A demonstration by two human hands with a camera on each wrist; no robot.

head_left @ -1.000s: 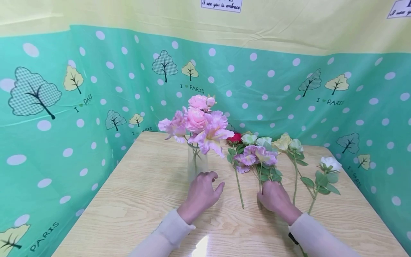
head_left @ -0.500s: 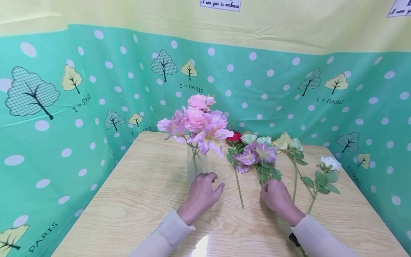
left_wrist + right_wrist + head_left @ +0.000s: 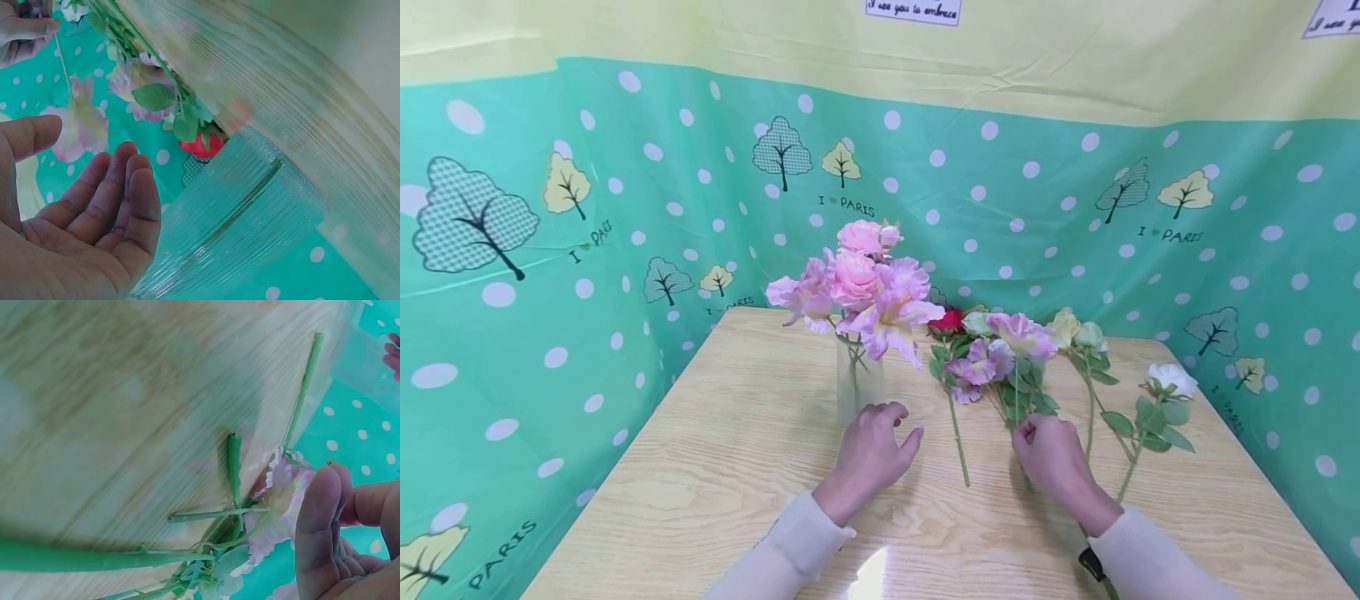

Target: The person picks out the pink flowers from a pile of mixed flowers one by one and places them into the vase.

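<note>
My right hand [image 3: 1054, 457] pinches the thin stem of a pale purple flower [image 3: 1022, 333], whose bloom is raised over the other flowers; in the left wrist view that bloom [image 3: 81, 125] hangs apart from the others. Next to the glass vase [image 3: 860, 392] is my left hand [image 3: 868, 454], its fingers loosely bent and nothing in them. The ribbed vase [image 3: 237, 212] stands upright and holds pink round blooms [image 3: 856, 277] and light purple flowers [image 3: 891, 312]. From the right wrist view, my thumb and finger [image 3: 322, 512] meet; most of the stem is hidden there.
Right of the vase lie a red rose [image 3: 949, 322], another purple flower [image 3: 977, 367], and pale roses [image 3: 1062, 329] with leafy stems. A white rose [image 3: 1172, 382] lies at the far right of the wooden table [image 3: 715, 467]. A polka-dot curtain [image 3: 700, 192] surrounds the back and sides.
The purple flower in my right hand has risen off the pile, its bloom moving up and slightly right. The right hand has shifted a little right and up; the left hand stays put.
</note>
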